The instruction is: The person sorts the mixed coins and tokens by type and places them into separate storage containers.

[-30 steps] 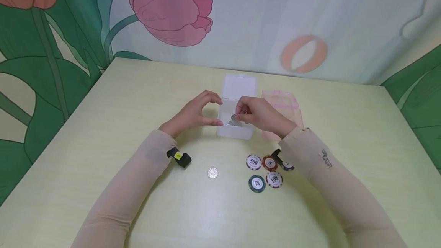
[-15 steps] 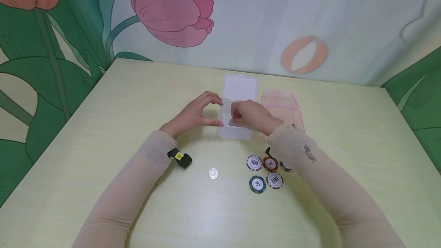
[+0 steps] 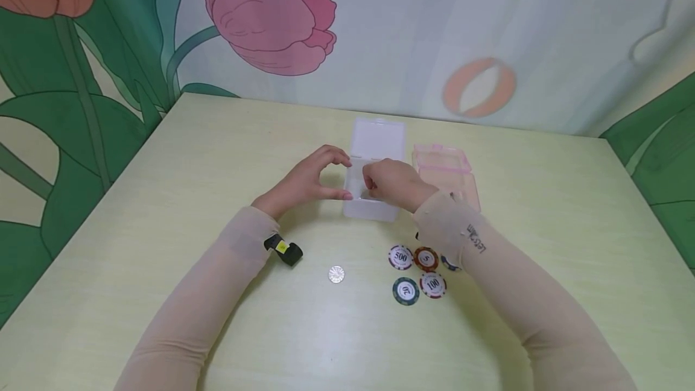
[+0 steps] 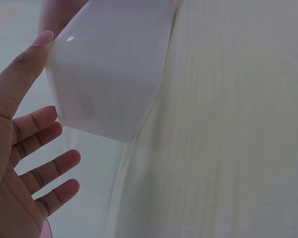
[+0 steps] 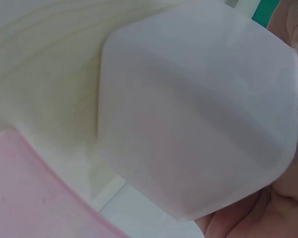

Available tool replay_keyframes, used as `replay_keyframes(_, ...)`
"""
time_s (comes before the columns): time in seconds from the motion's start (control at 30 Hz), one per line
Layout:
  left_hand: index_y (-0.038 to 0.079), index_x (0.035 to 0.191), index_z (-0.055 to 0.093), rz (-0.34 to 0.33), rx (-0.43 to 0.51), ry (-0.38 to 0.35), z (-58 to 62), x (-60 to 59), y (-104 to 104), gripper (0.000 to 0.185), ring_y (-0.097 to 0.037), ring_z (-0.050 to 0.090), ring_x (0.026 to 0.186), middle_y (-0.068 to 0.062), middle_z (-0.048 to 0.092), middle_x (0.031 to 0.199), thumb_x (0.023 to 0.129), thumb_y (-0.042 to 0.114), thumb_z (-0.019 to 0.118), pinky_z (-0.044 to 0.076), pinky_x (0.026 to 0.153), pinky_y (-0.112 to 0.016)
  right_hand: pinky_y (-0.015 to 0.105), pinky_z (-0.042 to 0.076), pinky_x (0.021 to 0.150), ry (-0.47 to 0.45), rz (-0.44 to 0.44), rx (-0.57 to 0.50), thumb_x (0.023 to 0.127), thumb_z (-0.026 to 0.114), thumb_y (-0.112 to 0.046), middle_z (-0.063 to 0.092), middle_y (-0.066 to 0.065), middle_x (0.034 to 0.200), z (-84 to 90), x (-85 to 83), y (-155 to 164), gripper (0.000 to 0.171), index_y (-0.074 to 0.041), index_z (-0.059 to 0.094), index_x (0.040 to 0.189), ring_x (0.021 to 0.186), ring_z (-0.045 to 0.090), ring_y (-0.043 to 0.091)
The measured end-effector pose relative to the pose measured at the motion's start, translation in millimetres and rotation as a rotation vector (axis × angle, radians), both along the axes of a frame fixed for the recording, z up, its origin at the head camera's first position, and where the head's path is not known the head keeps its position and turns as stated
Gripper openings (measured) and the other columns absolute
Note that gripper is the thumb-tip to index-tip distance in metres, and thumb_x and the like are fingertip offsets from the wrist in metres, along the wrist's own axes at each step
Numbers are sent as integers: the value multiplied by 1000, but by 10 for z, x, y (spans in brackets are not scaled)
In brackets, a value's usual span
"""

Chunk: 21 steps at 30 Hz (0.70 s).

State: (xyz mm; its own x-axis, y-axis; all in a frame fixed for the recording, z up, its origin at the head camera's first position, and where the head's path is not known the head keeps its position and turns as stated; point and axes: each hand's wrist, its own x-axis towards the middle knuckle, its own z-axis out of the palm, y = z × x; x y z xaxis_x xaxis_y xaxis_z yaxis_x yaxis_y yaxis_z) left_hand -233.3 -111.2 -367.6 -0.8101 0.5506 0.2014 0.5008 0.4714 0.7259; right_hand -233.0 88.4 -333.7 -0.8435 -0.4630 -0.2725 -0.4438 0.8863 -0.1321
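A clear plastic box [image 3: 374,210] stands mid-table with its lid [image 3: 378,136] folded back. My left hand [image 3: 312,180] flanks the box's left side. In the left wrist view its thumb [image 4: 21,74] touches a corner of the box [image 4: 109,74] while the other fingers are spread and free. My right hand [image 3: 396,183] reaches into the box from the right with fingers curled downward, and what they hold is hidden. The right wrist view shows only the frosted box [image 5: 198,109] and the edge of a finger [image 5: 294,173]. A silver coin [image 3: 336,274] lies on the table near me.
A pink box [image 3: 442,162] sits just right of the clear one, also seen as the pink box [image 5: 30,188] up close. Several poker chips lie nearer me: a 500 chip [image 3: 400,256], a red chip [image 3: 426,258], a 100 chip [image 3: 432,284] and a green chip [image 3: 405,290].
My right hand, which held silver coins over the box a second ago, has dipped lower into it and the coins are no longer visible. The left hand has stayed put.
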Motion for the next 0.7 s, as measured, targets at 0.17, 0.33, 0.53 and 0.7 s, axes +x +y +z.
replay_keyframes(0.17, 6, 120, 57, 4, -2, -5, -3, 3, 1, 57, -27, 48, 123, -8, 51, 133, 73, 24, 84, 39, 109, -46, 29, 45, 67, -2, -8, 23, 90, 68, -19, 63, 4, 82, 4, -5, -14, 12, -9, 62, 92, 74, 54, 20)
replay_keyframes(0.33, 6, 120, 57, 3, -2, -3, 14, 9, 3, 57, -27, 48, 123, -8, 51, 133, 73, 24, 84, 40, 108, -46, 29, 46, 67, 19, 2, 38, 90, 68, -19, 64, 4, 82, 17, -4, -19, 12, -9, 62, 91, 73, 55, 20)
replay_keyframes(0.53, 6, 121, 56, 7, -7, -1, 7, 13, 0, 57, -28, 48, 123, -9, 50, 134, 74, 24, 84, 39, 109, -47, 29, 43, 59, 50, 3, 40, 88, 70, -28, 63, 4, 80, 15, -3, -17, 22, -8, 62, 89, 69, 54, 19)
replay_keyframes(0.7, 6, 121, 56, 10, -18, 5, -3, 11, 12, 58, -28, 48, 124, -9, 50, 135, 73, 24, 84, 39, 109, -46, 29, 43, 61, 46, -4, 22, 88, 70, -25, 63, 4, 81, 33, 15, 0, 19, -8, 62, 91, 70, 54, 20)
